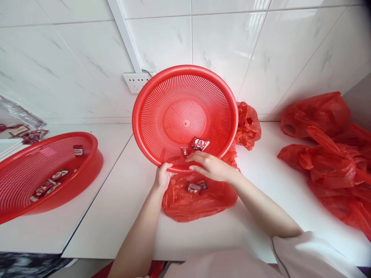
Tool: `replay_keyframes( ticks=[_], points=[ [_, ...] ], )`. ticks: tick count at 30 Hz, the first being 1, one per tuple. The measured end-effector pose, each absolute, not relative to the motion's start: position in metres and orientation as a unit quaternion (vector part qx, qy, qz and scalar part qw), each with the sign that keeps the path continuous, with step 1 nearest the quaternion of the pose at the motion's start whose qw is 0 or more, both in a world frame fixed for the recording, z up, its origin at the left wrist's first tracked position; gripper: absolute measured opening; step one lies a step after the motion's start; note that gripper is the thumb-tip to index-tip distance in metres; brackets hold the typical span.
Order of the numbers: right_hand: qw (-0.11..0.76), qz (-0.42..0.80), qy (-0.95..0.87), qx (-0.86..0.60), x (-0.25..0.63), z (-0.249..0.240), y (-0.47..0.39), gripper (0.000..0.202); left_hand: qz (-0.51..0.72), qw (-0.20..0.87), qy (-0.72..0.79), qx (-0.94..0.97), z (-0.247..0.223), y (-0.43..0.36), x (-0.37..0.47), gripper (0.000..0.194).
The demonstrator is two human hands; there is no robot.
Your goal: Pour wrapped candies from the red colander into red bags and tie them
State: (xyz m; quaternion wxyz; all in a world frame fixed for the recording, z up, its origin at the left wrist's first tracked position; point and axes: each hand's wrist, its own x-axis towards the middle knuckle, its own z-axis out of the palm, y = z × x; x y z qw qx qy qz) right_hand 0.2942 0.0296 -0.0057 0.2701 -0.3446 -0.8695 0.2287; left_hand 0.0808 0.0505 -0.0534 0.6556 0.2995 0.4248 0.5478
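Note:
A red perforated basket [185,104] is tipped up on its side, its opening facing me. My left hand [163,177] grips its lower rim, thumb over the edge. My right hand [208,166] reaches over the lower rim with its fingers extended beside a few wrapped snacks inside, among them a red and white packet [199,144] and a small brown one [184,151]. Nothing shows in its grasp. Below the rim lies an open red plastic bag [199,204] with several small wrapped packets [197,187] in it.
On the left stands another red basket [87,173] holding several packets. Red plastic bags [336,162] are heaped at the right; a crumpled one [249,125] sits by the tiled wall. A power socket [136,82] is behind the tipped basket.

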Motion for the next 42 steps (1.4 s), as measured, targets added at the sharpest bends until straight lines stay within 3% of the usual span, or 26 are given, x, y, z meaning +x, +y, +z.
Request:
replay_keyframes(
  ticks=[2,5,7,16,23,28,32,38,42],
  points=[
    [0.256,0.181,-0.87,-0.38,0.293,-0.013,0.032,0.044,0.544,0.66,0.422,0.301,-0.049,0.048,0.083,0.024],
    [0.195,0.157,-0.864,-0.437,0.292,-0.026,0.037,0.08,0.542,0.665,0.418,0.298,-0.045,0.045,0.086,0.027],
    [0.174,0.158,-0.865,-0.444,0.292,-0.03,0.039,0.09,0.544,0.661,0.423,0.297,-0.045,0.045,0.087,0.026],
    [0.238,0.161,-0.883,-0.372,0.295,-0.022,0.042,0.034,0.568,0.641,0.427,0.289,-0.051,0.049,0.081,0.014],
    [0.283,0.185,-0.829,-0.445,0.293,-0.031,0.047,0.028,0.551,0.657,0.427,0.288,-0.05,0.048,0.082,0.023],
    [0.357,0.192,-0.822,-0.4,0.293,-0.02,0.043,0.025,0.553,0.649,0.43,0.297,-0.05,0.048,0.083,0.023],
    [0.302,0.233,-0.85,-0.364,0.295,-0.009,0.036,0.031,0.543,0.651,0.436,0.303,-0.049,0.048,0.083,0.022],
    [0.239,0.138,-0.859,-0.432,0.3,-0.022,0.044,0.036,0.552,0.652,0.424,0.302,-0.046,0.046,0.085,0.02],
    [0.174,0.156,-0.877,-0.419,0.303,-0.028,0.047,0.045,0.55,0.649,0.435,0.295,-0.049,0.047,0.085,0.024]
  ],
)
